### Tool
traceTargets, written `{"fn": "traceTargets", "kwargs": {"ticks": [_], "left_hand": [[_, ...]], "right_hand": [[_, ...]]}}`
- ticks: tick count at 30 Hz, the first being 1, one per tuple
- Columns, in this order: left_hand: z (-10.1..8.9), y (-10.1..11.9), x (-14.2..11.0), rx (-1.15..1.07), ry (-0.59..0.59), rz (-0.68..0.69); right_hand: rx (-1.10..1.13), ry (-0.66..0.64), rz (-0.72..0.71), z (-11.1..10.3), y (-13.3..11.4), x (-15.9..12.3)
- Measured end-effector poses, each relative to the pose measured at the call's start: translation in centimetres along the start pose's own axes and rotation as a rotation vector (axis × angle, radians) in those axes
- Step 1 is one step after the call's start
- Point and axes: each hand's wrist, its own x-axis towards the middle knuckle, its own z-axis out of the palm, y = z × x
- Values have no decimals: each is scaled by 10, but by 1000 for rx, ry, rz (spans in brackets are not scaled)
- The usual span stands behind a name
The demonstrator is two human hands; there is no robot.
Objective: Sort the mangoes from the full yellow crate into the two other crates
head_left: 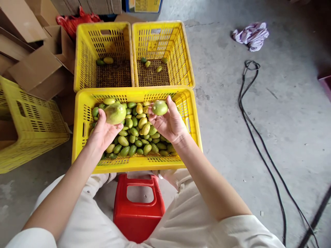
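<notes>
Several cardboard boxes point(36, 70) lie heaped at the far left, behind a slatted yellow crate point(42, 115) on the concrete floor point(214, 103). Next, a rear-left crate point(103, 24) holds two fruits at its bottom. In front of it, a wide yellow crate point(137, 168) carries a layer of small oval fruits point(133, 131), mostly green, some yellowish. Above these, the left hand point(103, 132) holds a large pale-green fruit point(115, 113), its fingers beneath and thumb against the near side. A red plastic stool point(138, 218) stands between the person's legs. The right hand point(169, 122) pinches a smaller green fruit point(159, 107) between thumb and fingers, also above the wide crate. Behind, a rear-right crate point(162, 24) holds a few scattered fruits. Farther right lie a crumpled pale-purple cloth point(252, 35) and a looped black cable point(241, 100).
</notes>
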Motion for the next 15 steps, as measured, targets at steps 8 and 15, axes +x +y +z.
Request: {"fn": "traceTargets", "kwargs": {"ticks": [8, 15], "left_hand": [[0, 6, -1, -88, -35, -27], [5, 8, -7, -127, 16, -91]], "right_hand": [[46, -42, 36, -1, -2, -1], [-4, -42, 4, 1, 0, -1]]}}
